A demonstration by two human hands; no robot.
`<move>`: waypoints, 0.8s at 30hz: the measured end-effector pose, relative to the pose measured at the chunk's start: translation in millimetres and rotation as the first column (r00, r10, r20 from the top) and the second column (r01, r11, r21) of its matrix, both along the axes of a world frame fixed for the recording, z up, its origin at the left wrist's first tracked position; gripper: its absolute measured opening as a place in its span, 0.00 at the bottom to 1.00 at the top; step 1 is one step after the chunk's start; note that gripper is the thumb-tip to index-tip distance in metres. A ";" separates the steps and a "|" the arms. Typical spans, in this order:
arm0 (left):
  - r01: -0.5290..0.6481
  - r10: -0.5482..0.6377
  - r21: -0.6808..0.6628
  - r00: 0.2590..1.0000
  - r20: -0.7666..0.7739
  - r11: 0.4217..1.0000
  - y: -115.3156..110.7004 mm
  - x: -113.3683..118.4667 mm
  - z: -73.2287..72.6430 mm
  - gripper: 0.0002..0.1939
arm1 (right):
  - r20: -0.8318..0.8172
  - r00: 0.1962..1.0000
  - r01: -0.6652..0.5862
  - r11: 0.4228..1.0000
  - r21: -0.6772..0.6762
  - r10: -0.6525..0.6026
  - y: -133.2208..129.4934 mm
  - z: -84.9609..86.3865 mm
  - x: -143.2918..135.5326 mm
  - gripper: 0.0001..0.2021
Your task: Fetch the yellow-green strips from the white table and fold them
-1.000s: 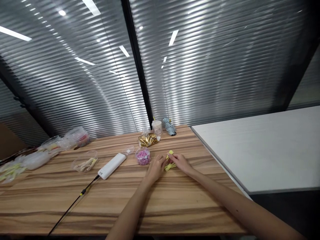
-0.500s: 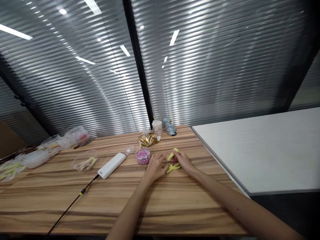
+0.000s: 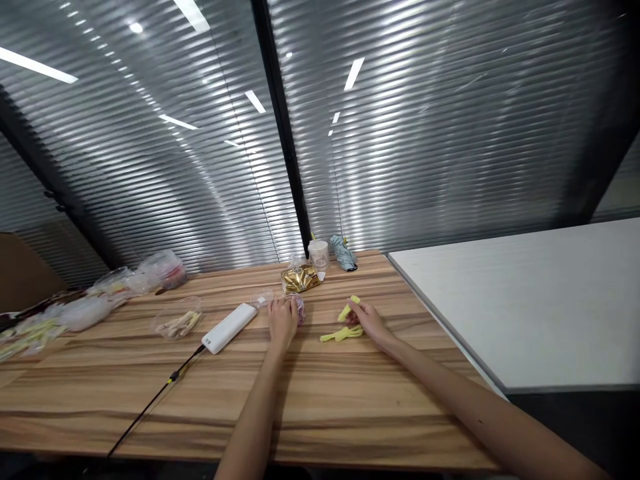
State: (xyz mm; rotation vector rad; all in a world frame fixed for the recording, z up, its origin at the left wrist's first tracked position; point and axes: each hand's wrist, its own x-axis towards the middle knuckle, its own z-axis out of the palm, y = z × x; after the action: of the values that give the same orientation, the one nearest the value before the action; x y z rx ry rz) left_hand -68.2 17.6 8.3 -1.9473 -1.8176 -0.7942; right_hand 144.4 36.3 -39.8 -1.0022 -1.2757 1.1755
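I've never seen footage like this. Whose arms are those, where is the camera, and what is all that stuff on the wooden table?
The camera sits on a person's head and looks forward and down, so the two bare arms are that person's own. The left hand rests on a small clear tub of pink bits. The right hand pinches a yellow strip; more yellow strips lie loose beside it. On the wooden table there are also a white power bank with a black cable, a gold bag, a paper cup, a folded umbrella and clear tubs at the left.

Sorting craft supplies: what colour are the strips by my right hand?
Yellow strips, clearest in the head view.
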 end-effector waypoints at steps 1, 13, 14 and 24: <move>0.001 -0.001 -0.005 1.000 -0.002 1.000 1.0 -0.1 -1.7 0.20 | -0.010 1.000 -0.003 1.000 -0.012 0.003 0.2 -0.1 -0.1 0.22; 0.037 -0.038 0.043 0.999 0.026 0.998 -3.5 6.6 3.3 0.20 | -0.052 0.999 -0.012 0.999 -0.041 0.010 0.4 0.6 -1.3 0.23; 0.018 -0.019 0.052 1.000 0.023 0.998 -3.5 6.9 3.4 0.20 | -0.048 0.999 -0.015 0.999 -0.041 0.013 0.2 0.9 -1.3 0.23; -0.071 0.073 0.043 0.996 -0.050 0.997 -3.5 6.6 2.1 0.25 | -0.026 1.000 -0.012 0.999 -0.038 0.011 -0.6 1.3 -0.3 0.23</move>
State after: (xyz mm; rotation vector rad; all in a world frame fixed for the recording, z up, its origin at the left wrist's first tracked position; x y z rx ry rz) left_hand -61.6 14.1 10.4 -1.8484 -1.8166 -0.7456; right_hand 144.1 35.6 -38.6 -1.0054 -1.2440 1.2217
